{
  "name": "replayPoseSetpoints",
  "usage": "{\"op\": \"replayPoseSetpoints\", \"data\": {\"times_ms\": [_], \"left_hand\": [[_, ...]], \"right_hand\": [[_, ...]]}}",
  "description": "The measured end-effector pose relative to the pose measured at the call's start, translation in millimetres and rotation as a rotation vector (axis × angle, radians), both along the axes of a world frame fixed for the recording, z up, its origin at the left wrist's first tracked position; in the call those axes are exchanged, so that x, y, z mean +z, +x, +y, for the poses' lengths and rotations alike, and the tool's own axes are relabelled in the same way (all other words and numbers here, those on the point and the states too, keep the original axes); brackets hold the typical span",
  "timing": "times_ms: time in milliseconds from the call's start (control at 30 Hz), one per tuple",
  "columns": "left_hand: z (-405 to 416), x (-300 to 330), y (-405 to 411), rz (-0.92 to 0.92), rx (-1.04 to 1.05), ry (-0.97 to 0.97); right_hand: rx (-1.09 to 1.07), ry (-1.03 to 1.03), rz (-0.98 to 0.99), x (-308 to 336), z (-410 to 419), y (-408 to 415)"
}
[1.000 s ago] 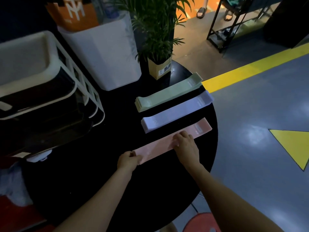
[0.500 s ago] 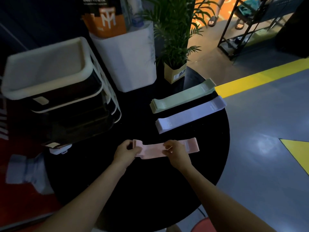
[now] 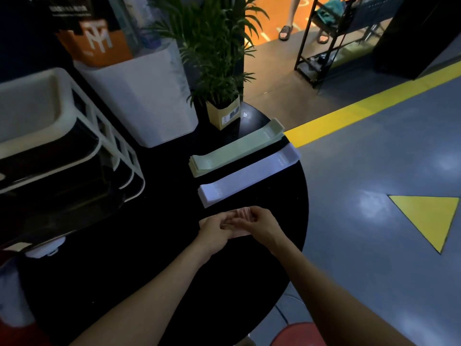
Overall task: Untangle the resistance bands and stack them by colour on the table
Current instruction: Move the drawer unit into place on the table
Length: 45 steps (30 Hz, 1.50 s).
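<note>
On the round black table (image 3: 159,283) lie a flat stack of green bands (image 3: 237,147) at the back and a flat stack of lilac bands (image 3: 249,176) in front of it. Just in front of the lilac stack, my left hand (image 3: 214,231) and my right hand (image 3: 262,226) meet and together grip the pink bands (image 3: 243,212), bunched up between them. Only small pink patches show above and below the fingers; the rest is hidden by my hands.
A white wire rack with dark trays (image 3: 62,151) fills the table's left side. A white bin (image 3: 147,96) and a potted plant (image 3: 222,106) stand at the back. The table's right edge drops to a grey floor with a yellow line (image 3: 361,113). A person's feet show far back.
The pink bands lay stretched flat under both hands; my hands then lifted them and drew together, folding the pink bands into a short bunch held between them.
</note>
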State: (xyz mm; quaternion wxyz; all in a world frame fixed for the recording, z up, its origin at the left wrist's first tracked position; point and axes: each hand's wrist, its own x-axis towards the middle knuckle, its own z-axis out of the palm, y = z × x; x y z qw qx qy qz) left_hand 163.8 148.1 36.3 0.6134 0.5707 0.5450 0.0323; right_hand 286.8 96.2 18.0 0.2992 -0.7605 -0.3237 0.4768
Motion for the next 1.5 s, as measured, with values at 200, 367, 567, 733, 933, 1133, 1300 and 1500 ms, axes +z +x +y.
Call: {"op": "replayPoseSetpoints", "data": {"times_ms": [200,367,567,733,933,1133,1300,1500], "left_hand": [[-4,-17,2,0.102,-0.085,0.187],[-2,-26,-19,0.365,0.111,0.427],[3,-37,-26,0.409,0.262,0.261],[3,-37,-26,0.433,0.270,0.145],[2,-39,-25,0.360,0.254,0.067],[-3,-35,-35,0.232,0.270,0.007],[0,-16,-50,0.146,0.263,0.048],[21,39,-75,0.042,0.244,0.206]], "right_hand": [[-0.041,-0.018,-0.277,-9,-1,-3],[-0.085,0.018,-0.334,-9,-9,-5],[-0.137,-0.022,-0.524,-16,-15,-2],[-0.161,-0.136,-0.354,-26,-17,10],[-0.158,-0.127,-0.162,-29,-14,17],[-0.119,-0.070,-0.070,-23,-21,16],[-0.123,-0.015,-0.035,-8,-17,5],[-0.050,0.124,-0.114,41,11,-6]]}}
